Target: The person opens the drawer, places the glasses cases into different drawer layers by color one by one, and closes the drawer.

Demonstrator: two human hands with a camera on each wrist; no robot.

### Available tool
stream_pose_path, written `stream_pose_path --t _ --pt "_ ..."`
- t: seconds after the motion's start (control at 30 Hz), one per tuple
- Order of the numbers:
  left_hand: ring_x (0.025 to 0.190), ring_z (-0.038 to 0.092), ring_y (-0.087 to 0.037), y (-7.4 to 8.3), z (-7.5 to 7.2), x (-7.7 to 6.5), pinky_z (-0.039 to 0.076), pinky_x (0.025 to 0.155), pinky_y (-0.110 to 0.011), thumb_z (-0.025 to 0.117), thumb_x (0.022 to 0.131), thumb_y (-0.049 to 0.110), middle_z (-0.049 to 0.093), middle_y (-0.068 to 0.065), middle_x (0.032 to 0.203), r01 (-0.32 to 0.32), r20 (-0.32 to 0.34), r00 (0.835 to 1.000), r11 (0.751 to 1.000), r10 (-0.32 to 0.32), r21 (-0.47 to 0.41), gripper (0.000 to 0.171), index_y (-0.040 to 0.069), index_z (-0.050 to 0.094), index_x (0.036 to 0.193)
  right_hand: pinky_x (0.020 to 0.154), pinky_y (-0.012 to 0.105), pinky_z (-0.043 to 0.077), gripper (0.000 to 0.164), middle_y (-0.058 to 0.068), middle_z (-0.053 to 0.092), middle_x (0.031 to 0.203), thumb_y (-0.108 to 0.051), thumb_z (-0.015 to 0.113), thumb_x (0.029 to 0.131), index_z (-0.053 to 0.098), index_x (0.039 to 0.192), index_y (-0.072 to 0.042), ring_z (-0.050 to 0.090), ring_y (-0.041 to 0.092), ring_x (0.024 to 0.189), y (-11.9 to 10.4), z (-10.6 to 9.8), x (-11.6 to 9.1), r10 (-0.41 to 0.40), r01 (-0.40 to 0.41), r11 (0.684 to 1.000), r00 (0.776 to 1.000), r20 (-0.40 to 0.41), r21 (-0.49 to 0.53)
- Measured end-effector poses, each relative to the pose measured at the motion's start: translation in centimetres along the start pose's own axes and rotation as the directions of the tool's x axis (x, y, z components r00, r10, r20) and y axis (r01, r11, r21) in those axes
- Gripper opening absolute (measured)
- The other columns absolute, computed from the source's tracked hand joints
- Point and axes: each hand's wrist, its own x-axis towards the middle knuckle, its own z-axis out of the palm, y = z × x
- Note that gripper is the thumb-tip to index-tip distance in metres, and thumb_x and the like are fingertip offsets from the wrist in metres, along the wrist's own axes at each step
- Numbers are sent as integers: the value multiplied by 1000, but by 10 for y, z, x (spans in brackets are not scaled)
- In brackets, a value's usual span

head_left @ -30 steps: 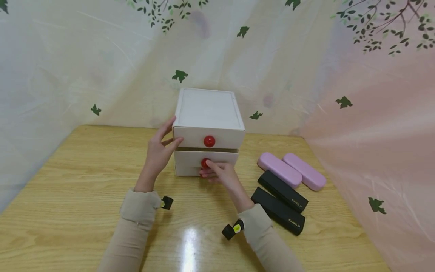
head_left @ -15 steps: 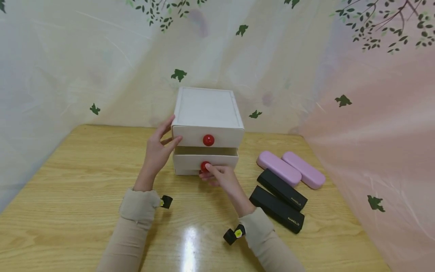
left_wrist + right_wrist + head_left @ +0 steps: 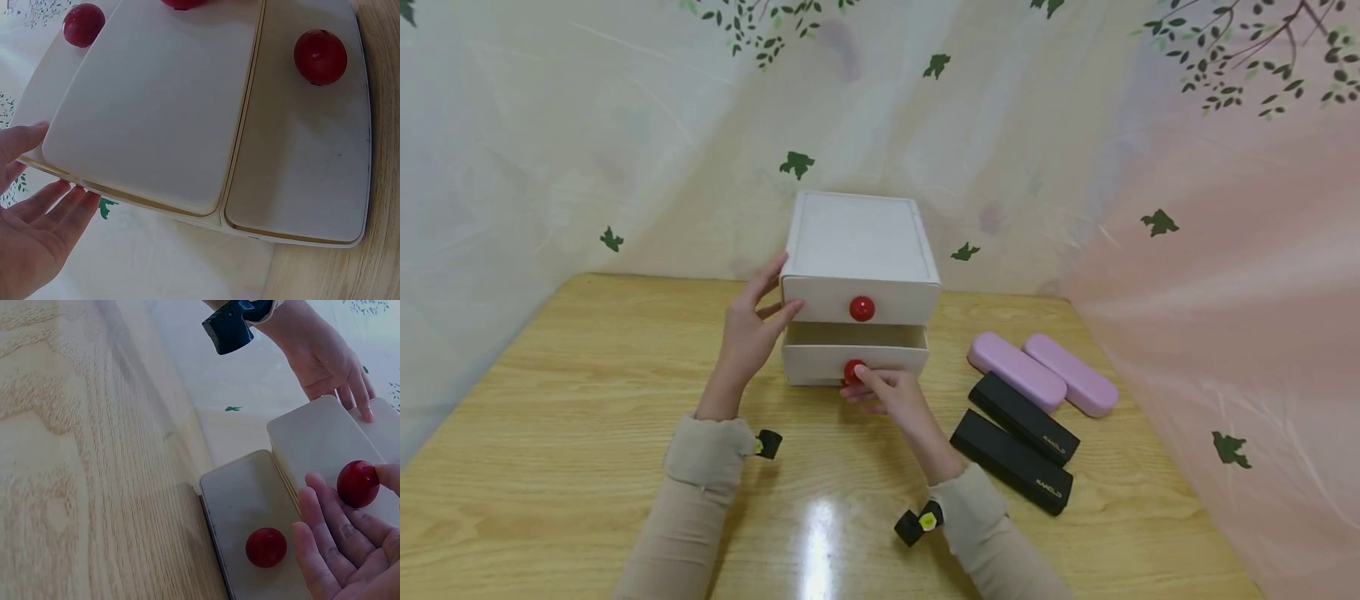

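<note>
A white drawer cabinet with red round knobs stands at the back of the table. Three stacked drawers show in the left wrist view; the middle drawer is pulled partly out. My right hand pinches the knob of that drawer between thumb and fingers. On the cabinet's left side, my left hand rests with straight fingers, its thumb on the front edge of the top drawer. The bottom drawer is in, with its knob free; the head view mostly hides it.
Right of the cabinet lie two pink oblong cases and two black cases with lettering, side by side on the wooden table. A pale cloth printed with leaves hangs behind the table and along its right side.
The middle drawer has slid out toward me, widening the gap beneath the top drawer. My right hand has moved slightly nearer with its knob. My left hand has stayed at the cabinet's side.
</note>
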Motion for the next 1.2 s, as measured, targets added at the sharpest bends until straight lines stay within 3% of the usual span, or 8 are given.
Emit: stream_pose_path --t 0.47,0.77,1.07,1.2 --pt "131 49 -35 0 1 1 53 97 -51 67 90 4 46 -15 148 11 9 1000 1000 -11 0 61 9 43 146 75 30 60 42 20 74 100 -30 54 99 69 108 7 72 15 85 0 -1 -1 8 -8 1000 1000 0 12" --pt "132 48 -35 1 -1 0 52 97 -53 66 90 4 46 -16 148 22 22 1000 1000 -22 -8 61 9 43 146 84 44 59 41 19 74 100 -30 53 100 69 108 7 72 14 85 -1 -2 -5 4 -4 1000 1000 21 -16" --pt "133 47 -36 0 -3 -1 50 99 -54 64 92 5 45 -16 148 28 39 999 1000 -28 -7 59 10 42 147 80 34 60 46 19 74 98 -33 52 100 68 109 9 73 18 86 2 -3 -10 6 -5 999 999 42 -34" --pt "132 47 -36 0 -4 -1 51 98 -54 63 92 3 44 -16 149 15 48 999 1000 -15 -3 59 9 42 147 83 40 60 49 21 74 97 -33 51 101 66 109 13 74 19 84 2 -3 -12 9 -7 999 998 55 -34"
